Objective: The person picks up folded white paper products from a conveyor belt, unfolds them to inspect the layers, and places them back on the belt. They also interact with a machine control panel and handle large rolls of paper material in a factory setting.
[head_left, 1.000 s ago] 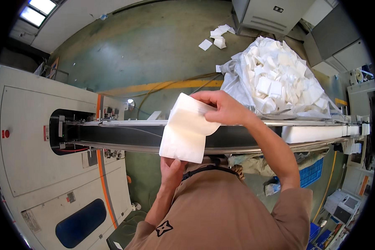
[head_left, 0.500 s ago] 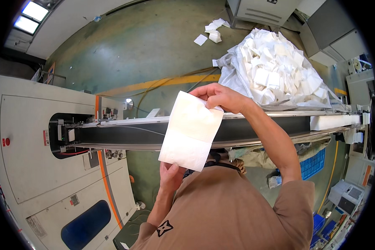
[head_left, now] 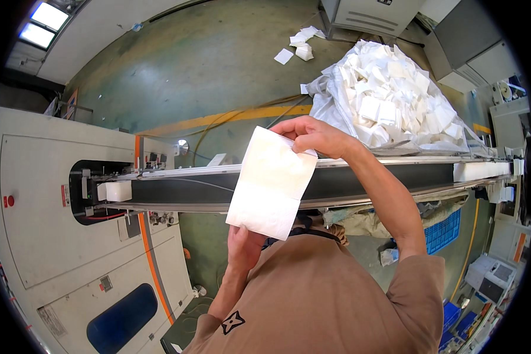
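A white paper towel [head_left: 271,183], with a crease across it, is stretched between my hands over a dark conveyor belt [head_left: 383,180]. My right hand [head_left: 315,137] pinches its far right edge, thumb on top. At the near edge, my left hand [head_left: 243,248] grips it with the thumb in front, and its other fingers are mostly hidden behind the paper. On the belt's left end, a white block of paper towels [head_left: 118,190] sits at the opening of a machine. A longer white block [head_left: 484,171] lies at the right end.
Beyond the belt, a large white bag [head_left: 330,109] overflows with loose white paper pieces [head_left: 389,94]. More paper pieces [head_left: 302,44] lie on the floor. A pale machine cabinet [head_left: 47,200] stands at the left. A blue crate [head_left: 442,233] sits below the belt's near side.
The white block at the left has come out of the machine onto the belt. The long block has slid right. The paper towel has shifted only slightly, still held by both hands.
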Demonstrator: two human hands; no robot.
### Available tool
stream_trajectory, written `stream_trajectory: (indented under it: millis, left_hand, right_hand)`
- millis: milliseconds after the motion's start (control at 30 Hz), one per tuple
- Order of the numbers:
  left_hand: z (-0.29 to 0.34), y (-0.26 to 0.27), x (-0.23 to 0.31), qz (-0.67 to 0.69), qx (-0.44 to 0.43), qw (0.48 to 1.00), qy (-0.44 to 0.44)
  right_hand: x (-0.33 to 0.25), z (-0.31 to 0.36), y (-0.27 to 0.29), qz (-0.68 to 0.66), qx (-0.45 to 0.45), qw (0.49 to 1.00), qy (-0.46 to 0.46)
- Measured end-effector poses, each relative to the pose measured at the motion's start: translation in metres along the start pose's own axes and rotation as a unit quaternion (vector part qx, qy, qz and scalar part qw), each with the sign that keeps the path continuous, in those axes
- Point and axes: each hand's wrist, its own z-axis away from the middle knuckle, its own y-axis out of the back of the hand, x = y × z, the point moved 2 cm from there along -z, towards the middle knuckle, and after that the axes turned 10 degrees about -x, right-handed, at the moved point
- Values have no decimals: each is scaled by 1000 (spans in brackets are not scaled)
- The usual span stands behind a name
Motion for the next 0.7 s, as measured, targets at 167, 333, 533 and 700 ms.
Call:
stream_trajectory:
  millis: [167, 333, 533, 700]
  left_hand:
    - [0, 6, -3, 7, -9, 1000, 4]
    - [-1, 3, -3, 1, -16, 1000, -3]
    - [-2, 0, -2, -6, 0, 1000, -11]
    - [-4, -5, -3, -22, 25, 999, -26]
  right_hand:
    - [-2, 0, 1, 5, 3, 1000, 2]
    - [-9, -1, -3, 44, 4, 999, 0]
    - [-22, -3, -10, 169, 19, 985, 13]
    - [-33, -1, -22, 269, 47, 962, 13]
